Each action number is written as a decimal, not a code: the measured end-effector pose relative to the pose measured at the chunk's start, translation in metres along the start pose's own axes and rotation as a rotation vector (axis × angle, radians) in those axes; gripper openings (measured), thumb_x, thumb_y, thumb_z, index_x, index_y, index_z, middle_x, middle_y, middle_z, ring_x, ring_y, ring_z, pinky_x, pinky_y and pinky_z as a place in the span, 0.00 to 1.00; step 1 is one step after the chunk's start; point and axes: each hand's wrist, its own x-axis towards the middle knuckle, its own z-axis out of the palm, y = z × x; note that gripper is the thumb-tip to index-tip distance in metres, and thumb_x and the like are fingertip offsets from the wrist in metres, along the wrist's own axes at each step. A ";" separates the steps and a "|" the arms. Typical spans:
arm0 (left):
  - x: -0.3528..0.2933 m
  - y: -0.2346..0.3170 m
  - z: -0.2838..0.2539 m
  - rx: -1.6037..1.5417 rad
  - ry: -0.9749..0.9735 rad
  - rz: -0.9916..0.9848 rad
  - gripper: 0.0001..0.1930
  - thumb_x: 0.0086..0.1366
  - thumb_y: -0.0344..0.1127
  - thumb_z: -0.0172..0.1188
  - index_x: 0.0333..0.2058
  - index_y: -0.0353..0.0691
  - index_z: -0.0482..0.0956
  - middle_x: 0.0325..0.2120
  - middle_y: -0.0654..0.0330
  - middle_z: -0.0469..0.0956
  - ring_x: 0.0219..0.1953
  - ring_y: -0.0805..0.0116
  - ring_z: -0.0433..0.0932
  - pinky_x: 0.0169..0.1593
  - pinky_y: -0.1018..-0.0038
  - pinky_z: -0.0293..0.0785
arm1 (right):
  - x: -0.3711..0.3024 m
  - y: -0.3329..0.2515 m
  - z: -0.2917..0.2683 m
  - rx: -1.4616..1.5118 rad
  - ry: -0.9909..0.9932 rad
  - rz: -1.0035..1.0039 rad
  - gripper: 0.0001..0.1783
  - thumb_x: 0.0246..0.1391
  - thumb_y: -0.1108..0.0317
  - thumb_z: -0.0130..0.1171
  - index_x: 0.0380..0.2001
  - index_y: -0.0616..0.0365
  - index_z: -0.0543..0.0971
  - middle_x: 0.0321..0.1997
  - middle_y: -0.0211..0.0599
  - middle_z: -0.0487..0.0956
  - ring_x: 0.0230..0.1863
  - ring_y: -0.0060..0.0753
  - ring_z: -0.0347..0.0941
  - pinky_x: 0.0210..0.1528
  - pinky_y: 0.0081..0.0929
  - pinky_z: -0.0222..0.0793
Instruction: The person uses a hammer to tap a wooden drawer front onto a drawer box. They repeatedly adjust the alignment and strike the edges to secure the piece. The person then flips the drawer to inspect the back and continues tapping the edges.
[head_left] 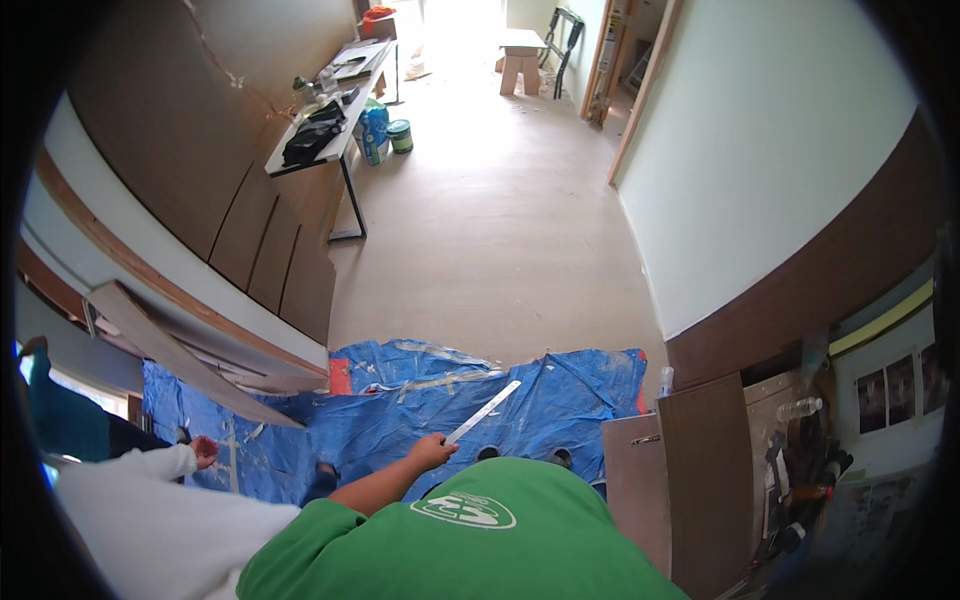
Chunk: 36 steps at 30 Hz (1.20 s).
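My left hand (432, 453) is closed round one end of a metal ruler (484, 411), a long, narrow, flat silver strip. Its far end points forward and to the right, over a crumpled blue tarp (380, 430) on the floor. My green shirt (480, 540) fills the bottom of the view, and two dark shoe tips (560, 457) show just past it. Of my right hand nothing can be seen; the body hides that side.
A white-sleeved person's hand (205, 452) hangs close on my left, beside someone in teal (65, 405). Brown boards (708, 480) stand at my right. Further off are a cluttered table (335, 150), a green bucket (400, 136) and a small wooden stool (521, 62).
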 end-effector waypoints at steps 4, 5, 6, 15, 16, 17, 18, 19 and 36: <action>0.001 0.053 -0.009 0.065 -0.048 0.095 0.21 0.65 0.54 0.66 0.36 0.37 0.82 0.25 0.59 0.83 0.27 0.67 0.82 0.34 0.67 0.77 | -0.018 0.010 0.006 0.123 -0.049 -0.035 0.13 0.57 0.70 0.64 0.45 0.63 0.81 0.44 0.41 0.84 0.42 0.37 0.82 0.48 0.36 0.78; 0.003 0.060 -0.011 0.030 -0.078 0.125 0.21 0.65 0.53 0.66 0.37 0.37 0.81 0.26 0.59 0.83 0.28 0.68 0.82 0.35 0.68 0.77 | -0.023 0.007 0.007 0.138 -0.073 -0.074 0.14 0.57 0.70 0.65 0.46 0.63 0.81 0.45 0.41 0.84 0.43 0.38 0.82 0.49 0.37 0.78; 0.007 0.069 -0.009 -0.003 -0.115 0.161 0.21 0.66 0.53 0.65 0.38 0.37 0.81 0.27 0.59 0.83 0.28 0.68 0.83 0.35 0.68 0.76 | -0.033 0.003 0.006 0.173 -0.099 -0.168 0.15 0.57 0.70 0.65 0.47 0.63 0.80 0.46 0.41 0.84 0.44 0.38 0.82 0.50 0.37 0.79; -0.044 0.215 0.044 -0.087 -0.364 0.535 0.15 0.70 0.43 0.64 0.40 0.34 0.77 0.25 0.63 0.77 0.30 0.76 0.75 0.36 0.73 0.73 | -0.147 -0.195 0.022 0.163 0.215 -1.020 0.18 0.71 0.61 0.53 0.31 0.63 0.79 0.30 0.37 0.82 0.35 0.27 0.79 0.43 0.28 0.76; -0.051 0.231 0.052 -0.095 -0.372 0.554 0.16 0.69 0.44 0.65 0.39 0.34 0.76 0.24 0.63 0.77 0.29 0.76 0.75 0.35 0.73 0.73 | -0.143 -0.207 0.030 0.296 0.125 -1.053 0.20 0.72 0.55 0.53 0.39 0.64 0.78 0.35 0.37 0.83 0.38 0.27 0.79 0.45 0.27 0.76; -0.058 0.247 0.062 -0.111 -0.366 0.575 0.17 0.69 0.44 0.66 0.39 0.34 0.76 0.23 0.62 0.77 0.28 0.75 0.75 0.34 0.72 0.72 | -0.138 -0.217 0.041 0.309 0.260 -1.092 0.19 0.73 0.54 0.52 0.46 0.63 0.75 0.38 0.37 0.82 0.40 0.26 0.79 0.46 0.27 0.76; -0.068 0.263 0.070 -0.058 -0.397 0.561 0.18 0.68 0.45 0.66 0.38 0.34 0.76 0.23 0.62 0.77 0.27 0.74 0.75 0.33 0.72 0.72 | -0.138 -0.226 0.047 0.387 0.304 -1.126 0.20 0.73 0.55 0.52 0.50 0.63 0.73 0.40 0.38 0.82 0.41 0.25 0.78 0.46 0.26 0.76; -0.078 0.279 0.077 -0.009 -0.421 0.550 0.19 0.68 0.46 0.66 0.38 0.34 0.76 0.23 0.61 0.77 0.27 0.73 0.75 0.33 0.71 0.72 | -0.138 -0.235 0.053 0.463 0.353 -1.160 0.21 0.73 0.55 0.52 0.55 0.62 0.70 0.42 0.38 0.81 0.42 0.24 0.78 0.46 0.25 0.76; 0.006 0.387 0.246 0.375 -0.226 0.885 0.26 0.73 0.47 0.55 0.63 0.38 0.71 0.61 0.48 0.75 0.60 0.46 0.75 0.64 0.58 0.69 | -0.095 -0.201 -0.322 -0.166 1.096 -0.755 0.18 0.64 0.69 0.51 0.57 0.51 0.74 0.36 0.49 0.81 0.35 0.44 0.82 0.35 0.39 0.77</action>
